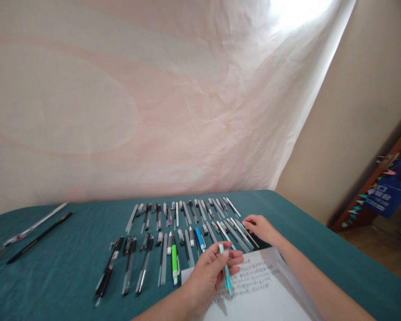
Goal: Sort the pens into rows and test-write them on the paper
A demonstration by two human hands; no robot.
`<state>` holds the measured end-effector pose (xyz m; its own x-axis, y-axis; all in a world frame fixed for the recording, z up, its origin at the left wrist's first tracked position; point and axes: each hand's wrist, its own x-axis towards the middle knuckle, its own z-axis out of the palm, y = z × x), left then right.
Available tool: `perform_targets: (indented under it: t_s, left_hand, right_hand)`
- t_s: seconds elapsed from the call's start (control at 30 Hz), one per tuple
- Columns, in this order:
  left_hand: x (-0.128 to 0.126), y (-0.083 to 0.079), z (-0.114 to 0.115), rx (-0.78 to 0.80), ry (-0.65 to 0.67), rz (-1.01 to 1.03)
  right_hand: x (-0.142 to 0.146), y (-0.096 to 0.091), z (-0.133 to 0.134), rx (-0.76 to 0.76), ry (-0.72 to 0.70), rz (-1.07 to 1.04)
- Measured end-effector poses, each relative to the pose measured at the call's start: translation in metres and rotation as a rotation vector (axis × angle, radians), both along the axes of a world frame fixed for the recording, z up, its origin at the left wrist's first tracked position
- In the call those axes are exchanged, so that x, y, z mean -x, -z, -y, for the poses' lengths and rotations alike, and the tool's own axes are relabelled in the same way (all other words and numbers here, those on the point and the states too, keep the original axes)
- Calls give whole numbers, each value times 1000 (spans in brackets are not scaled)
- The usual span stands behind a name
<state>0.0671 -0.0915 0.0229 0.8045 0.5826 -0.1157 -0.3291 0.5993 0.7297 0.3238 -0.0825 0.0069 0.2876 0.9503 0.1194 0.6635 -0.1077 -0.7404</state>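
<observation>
My left hand (210, 273) has its fingers closed round a light blue pen (226, 269), held tip down over a white printed sheet of paper (267, 290). My right hand (260, 227) rests on the teal tablecloth with fingers curled at the right end of a row of pens (235, 232); what it grips, if anything, is hidden. Two rows of several pens lie in front of me, with a green pen (174, 263) and a blue pen (200, 238) among black, grey and clear ones.
The table (70, 249) is covered in teal cloth. A black pen (40, 237) and a clear pen (33, 227) lie apart at the far left. A pale sheet (153, 89) hangs behind. A wooden door with blue decorations (384, 191) is at right.
</observation>
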Motion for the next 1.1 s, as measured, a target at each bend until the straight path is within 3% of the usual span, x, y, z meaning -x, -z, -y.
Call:
perform_targets:
  t_s: [0.13,0.3,0.43,0.57,0.67,0.77,0.97,1.1]
  left_hand:
    - [0,-7,-6,-41,-131,26]
    - [3,-14,-16,-194,-304,0]
    - [5,-11,-14,-248,-303,0]
    - [3,-12,-8,-284,-281,-3]
    - [4,-15,-6,-324,-292,-57]
    - [7,-17,-7,-367,-352,-175]
    - [10,-10,-9,-448,-415,-344]
    - [8,-7,-10,-503,-406,-293]
  right_hand:
    - [15,-27,9,-20,-35,20]
    - [74,-60,27,124,-305,-171]
    - [119,-59,34,91,-407,-221]
    - [133,-56,37,17,-409,-191]
    - [121,-60,35,4,-376,-122]
    - [87,-55,25,-2,-277,3]
    - [3,-16,8,131,-1,160]
    - [-17,1,7,164,33,147]
